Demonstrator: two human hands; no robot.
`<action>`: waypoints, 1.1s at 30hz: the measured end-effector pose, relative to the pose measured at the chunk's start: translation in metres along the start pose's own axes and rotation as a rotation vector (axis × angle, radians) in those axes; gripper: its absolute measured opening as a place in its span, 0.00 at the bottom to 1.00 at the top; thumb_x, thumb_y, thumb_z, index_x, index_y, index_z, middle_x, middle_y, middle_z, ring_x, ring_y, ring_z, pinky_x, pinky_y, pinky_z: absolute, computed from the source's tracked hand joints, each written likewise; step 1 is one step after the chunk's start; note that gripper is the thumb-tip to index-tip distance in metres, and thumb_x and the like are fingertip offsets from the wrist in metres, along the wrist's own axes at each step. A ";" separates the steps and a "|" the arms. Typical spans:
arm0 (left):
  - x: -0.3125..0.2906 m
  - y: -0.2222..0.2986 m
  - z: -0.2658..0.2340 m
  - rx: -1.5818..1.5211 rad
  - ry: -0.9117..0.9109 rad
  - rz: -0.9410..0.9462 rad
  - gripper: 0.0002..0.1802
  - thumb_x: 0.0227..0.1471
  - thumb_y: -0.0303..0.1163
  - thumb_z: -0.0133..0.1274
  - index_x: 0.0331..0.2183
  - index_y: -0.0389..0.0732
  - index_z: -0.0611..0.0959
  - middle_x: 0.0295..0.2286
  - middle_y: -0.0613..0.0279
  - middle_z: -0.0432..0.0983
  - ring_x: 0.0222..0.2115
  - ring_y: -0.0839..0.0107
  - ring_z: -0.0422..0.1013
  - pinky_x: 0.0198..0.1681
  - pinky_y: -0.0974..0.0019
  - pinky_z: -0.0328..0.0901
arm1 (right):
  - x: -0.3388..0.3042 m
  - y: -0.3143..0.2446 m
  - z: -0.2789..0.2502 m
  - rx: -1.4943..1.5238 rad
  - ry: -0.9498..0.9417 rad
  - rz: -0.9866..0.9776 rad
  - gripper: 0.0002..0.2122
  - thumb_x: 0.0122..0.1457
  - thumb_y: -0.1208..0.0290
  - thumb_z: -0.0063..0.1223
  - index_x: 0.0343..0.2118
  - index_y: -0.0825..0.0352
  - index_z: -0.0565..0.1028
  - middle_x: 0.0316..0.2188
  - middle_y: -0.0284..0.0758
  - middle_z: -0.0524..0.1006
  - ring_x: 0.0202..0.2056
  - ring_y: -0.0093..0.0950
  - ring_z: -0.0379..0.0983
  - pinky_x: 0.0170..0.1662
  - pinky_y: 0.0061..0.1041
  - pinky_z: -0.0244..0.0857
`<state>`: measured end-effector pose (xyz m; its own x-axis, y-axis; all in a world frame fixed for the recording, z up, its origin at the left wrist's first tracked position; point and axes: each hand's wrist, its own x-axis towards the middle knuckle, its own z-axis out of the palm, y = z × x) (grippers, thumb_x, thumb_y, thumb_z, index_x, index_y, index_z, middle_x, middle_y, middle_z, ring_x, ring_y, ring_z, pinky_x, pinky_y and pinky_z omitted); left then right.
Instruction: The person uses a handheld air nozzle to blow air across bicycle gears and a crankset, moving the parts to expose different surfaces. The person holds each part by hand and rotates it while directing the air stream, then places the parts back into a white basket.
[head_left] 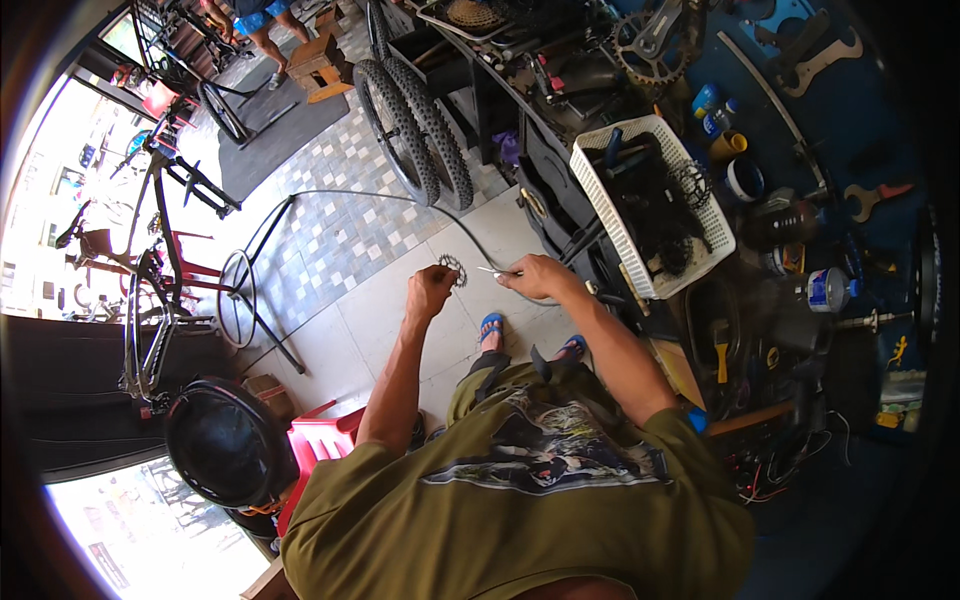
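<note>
A toothed bicycle sprocket is pinched in the fingers of my left hand, held up over the tiled floor. To its right, my right hand is closed round a thin tool with a pale, metallic-looking tip. That tip points left toward the sprocket, with a small gap between them. My palm hides the rest of the tool, so its exact kind does not show. Both forearms reach forward, and my feet in blue flip-flops are below.
A white plastic basket of dark parts sits on the cluttered bench at right, near bottles and tools. Knobby tyres lean ahead. A bike frame and stand legs are at left, with a red chair nearer. Another person stands far off.
</note>
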<state>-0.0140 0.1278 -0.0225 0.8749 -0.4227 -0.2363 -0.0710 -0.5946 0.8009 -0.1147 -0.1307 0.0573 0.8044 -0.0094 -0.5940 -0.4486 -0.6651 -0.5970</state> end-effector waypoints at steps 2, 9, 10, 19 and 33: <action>-0.004 0.004 0.000 -0.095 0.067 0.005 0.14 0.60 0.30 0.56 0.47 0.35 0.84 0.28 0.54 0.84 0.27 0.69 0.82 0.31 0.65 0.78 | -0.003 -0.011 -0.008 0.085 -0.168 -0.002 0.25 0.62 0.44 0.56 0.50 0.61 0.83 0.41 0.45 0.84 0.42 0.47 0.81 0.48 0.42 0.74; 0.006 0.012 0.003 -0.365 0.097 -0.120 0.19 0.58 0.21 0.55 0.50 0.24 0.79 0.31 0.48 0.83 0.31 0.65 0.82 0.34 0.64 0.80 | -0.005 -0.048 -0.003 -0.156 0.152 -0.058 0.21 0.64 0.48 0.54 0.46 0.60 0.84 0.47 0.44 0.83 0.51 0.43 0.79 0.54 0.42 0.73; 0.005 0.012 0.004 -0.416 0.097 -0.132 0.18 0.57 0.21 0.55 0.50 0.25 0.80 0.31 0.48 0.84 0.30 0.65 0.83 0.34 0.64 0.80 | -0.007 -0.051 -0.004 -0.151 0.145 -0.058 0.20 0.64 0.48 0.54 0.46 0.60 0.84 0.46 0.44 0.83 0.51 0.43 0.79 0.54 0.42 0.72; 0.005 0.027 0.009 -0.472 0.048 -0.117 0.18 0.57 0.22 0.57 0.49 0.29 0.82 0.31 0.46 0.83 0.30 0.63 0.83 0.34 0.64 0.81 | -0.005 -0.020 0.000 -0.254 0.312 0.020 0.20 0.63 0.48 0.56 0.43 0.60 0.85 0.38 0.44 0.85 0.45 0.43 0.81 0.49 0.41 0.74; 0.020 0.048 0.047 0.155 -0.517 -0.065 0.17 0.52 0.25 0.58 0.45 0.37 0.86 0.22 0.57 0.82 0.20 0.74 0.76 0.23 0.67 0.70 | -0.048 0.066 0.035 0.173 0.217 0.040 0.23 0.61 0.44 0.55 0.46 0.58 0.85 0.41 0.46 0.84 0.45 0.46 0.81 0.51 0.41 0.74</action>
<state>-0.0227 0.0591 -0.0148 0.5332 -0.6393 -0.5540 -0.1285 -0.7085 0.6939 -0.1964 -0.1474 0.0277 0.8408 -0.2048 -0.5010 -0.5266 -0.5237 -0.6697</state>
